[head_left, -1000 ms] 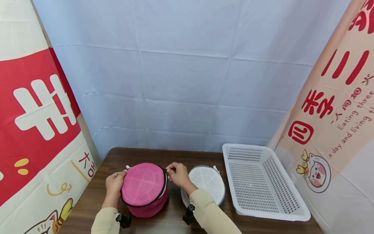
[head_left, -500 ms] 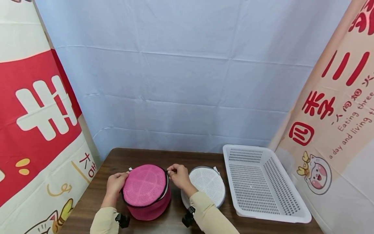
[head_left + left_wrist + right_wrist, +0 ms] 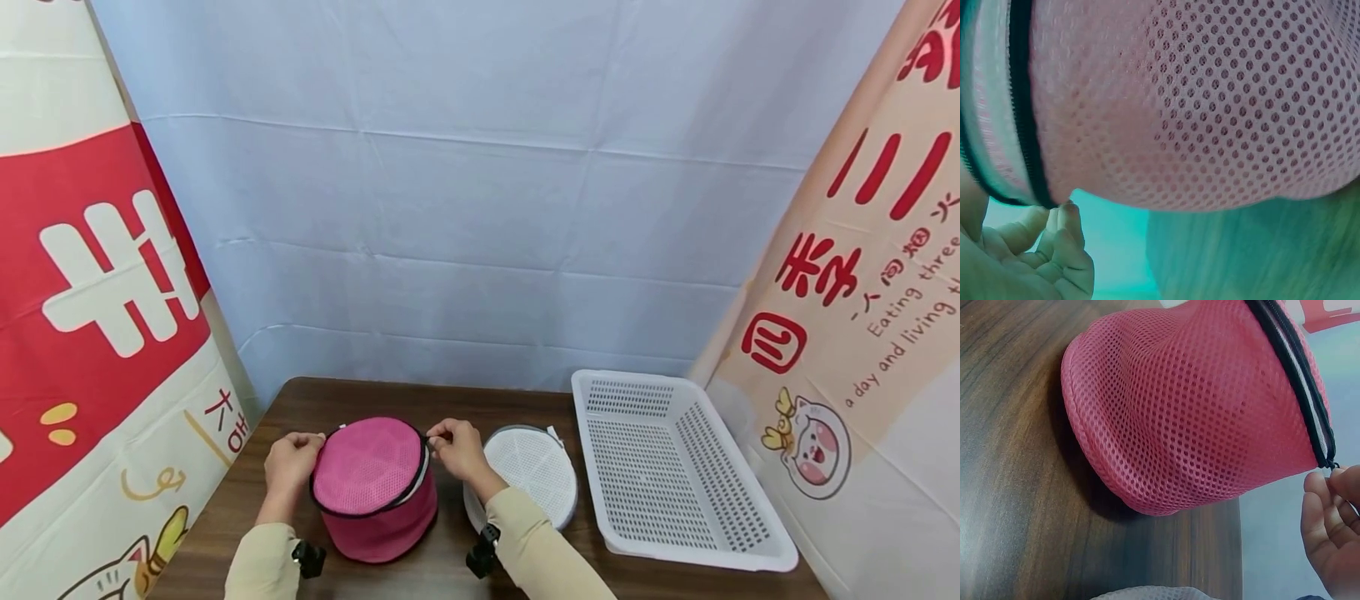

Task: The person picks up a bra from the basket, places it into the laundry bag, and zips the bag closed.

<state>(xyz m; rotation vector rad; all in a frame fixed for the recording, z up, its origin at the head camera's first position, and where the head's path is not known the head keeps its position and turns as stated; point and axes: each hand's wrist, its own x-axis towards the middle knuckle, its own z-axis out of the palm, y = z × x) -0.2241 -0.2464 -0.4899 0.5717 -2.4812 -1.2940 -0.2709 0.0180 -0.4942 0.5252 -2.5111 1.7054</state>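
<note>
A round pink mesh laundry bag (image 3: 367, 467) stands on the table, its lid edged by a black-trimmed zipper (image 3: 1300, 387). Part of that zipper gapes on the right side, where a pale strip shows. The left hand (image 3: 292, 464) pinches the rim at the bag's left; in the left wrist view its fingertips (image 3: 1067, 215) meet at the black trim. On the opposite side, the right hand (image 3: 459, 450) pinches the small zipper pull (image 3: 1333, 465) between thumb and finger. Under the right forearm lies a flatter, round white mesh bag (image 3: 534, 471) with grey edging, partly covered by the sleeve.
A white perforated plastic basket (image 3: 594, 467) sits at the right of the dark wooden table (image 3: 502, 398). Behind the table hangs a pale blue cloth (image 3: 465, 208). Printed curtains flank both sides.
The pink bag has shifted and turned slightly under the hands, its white tag now farther right along the back rim. The left hand has moved a little left; the right hand stays at the zipper pull.
</note>
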